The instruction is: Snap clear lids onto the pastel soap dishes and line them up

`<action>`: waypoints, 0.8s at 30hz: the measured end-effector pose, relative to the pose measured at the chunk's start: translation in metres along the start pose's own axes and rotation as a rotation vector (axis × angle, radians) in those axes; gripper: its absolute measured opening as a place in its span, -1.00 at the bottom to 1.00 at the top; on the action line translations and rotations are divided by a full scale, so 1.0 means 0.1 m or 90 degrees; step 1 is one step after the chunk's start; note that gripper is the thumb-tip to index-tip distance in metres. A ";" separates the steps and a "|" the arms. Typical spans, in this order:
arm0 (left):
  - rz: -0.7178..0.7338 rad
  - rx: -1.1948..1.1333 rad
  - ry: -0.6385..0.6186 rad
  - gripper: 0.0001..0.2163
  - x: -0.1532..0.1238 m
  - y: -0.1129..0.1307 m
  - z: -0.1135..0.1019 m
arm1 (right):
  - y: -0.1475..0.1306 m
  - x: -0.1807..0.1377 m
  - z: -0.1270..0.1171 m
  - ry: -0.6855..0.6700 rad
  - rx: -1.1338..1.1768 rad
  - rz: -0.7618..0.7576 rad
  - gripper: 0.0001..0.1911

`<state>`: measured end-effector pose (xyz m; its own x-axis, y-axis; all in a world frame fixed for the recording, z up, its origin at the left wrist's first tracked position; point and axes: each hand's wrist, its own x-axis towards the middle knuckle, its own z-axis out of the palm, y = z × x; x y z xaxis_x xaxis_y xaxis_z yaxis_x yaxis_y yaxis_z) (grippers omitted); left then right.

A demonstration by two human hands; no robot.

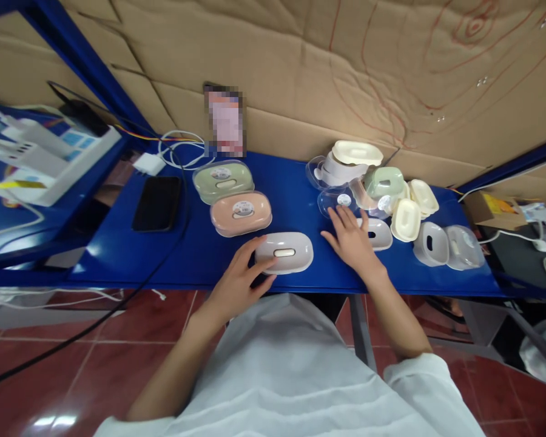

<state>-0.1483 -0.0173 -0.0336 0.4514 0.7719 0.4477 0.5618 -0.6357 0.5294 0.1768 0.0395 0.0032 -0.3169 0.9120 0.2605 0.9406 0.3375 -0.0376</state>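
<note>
Near the table's front edge, my left hand [243, 273] grips the left end of a grey oval plastic box [295, 260], fingers behind and thumb in front. A cream oval piece [284, 252] shows in the middle of its top. My right hand [352, 240] is spread open, fingertips at a clear plastic lid [330, 203] with a round label. Beside that hand, partly hidden by it, lies a grey slotted tray [381, 235]. Left of centre sit a pink box [222, 226] and a green box [204, 189], both with clear labelled lids.
Cream trays [406, 220], a green tray [386, 182] and more grey boxes [431, 244] crowd the table's right side. On the left lie a black phone [156, 204], a white charger [149, 163] and a black cable [185, 209]. A cardboard wall [282, 79] stands behind the blue table [113, 249].
</note>
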 end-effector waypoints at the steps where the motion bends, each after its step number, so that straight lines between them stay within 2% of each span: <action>1: -0.005 0.002 0.007 -0.73 -0.02 0.00 -0.02 | -0.06 0.03 0.01 -0.021 0.015 -0.034 -0.38; 3: -0.017 0.004 0.014 -0.74 -0.07 0.01 -0.06 | -0.15 0.04 0.02 -0.055 0.058 -0.104 -0.39; 5: -0.027 0.000 0.014 -0.74 -0.13 0.02 -0.12 | -0.17 0.02 0.03 -0.072 0.096 -0.142 -0.31; 8: -0.050 -0.021 -0.003 -0.70 -0.21 0.02 -0.22 | -0.13 -0.02 0.05 -0.084 0.151 -0.132 -0.23; 12: -0.118 -0.057 -0.029 -0.43 -0.23 -0.02 -0.27 | -0.17 -0.06 0.03 -0.073 0.312 -0.102 -0.34; 15: -0.157 -0.077 -0.015 -0.20 -0.20 -0.06 -0.24 | -0.35 -0.12 -0.01 -0.087 0.388 -0.192 -0.32; 18: -0.156 -0.083 -0.009 -0.11 -0.18 -0.11 -0.21 | -0.54 -0.17 -0.01 -0.099 0.354 -0.320 -0.33; 24: -0.131 -0.080 -0.050 -0.31 -0.21 -0.17 -0.21 | -0.66 -0.13 0.05 -0.068 0.240 -0.450 -0.43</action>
<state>-0.1819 -0.0235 -0.0366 0.3922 0.8803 0.2670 0.5586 -0.4585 0.6912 0.1180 0.0068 -0.0022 -0.8491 0.4641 0.2522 0.4146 0.8815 -0.2262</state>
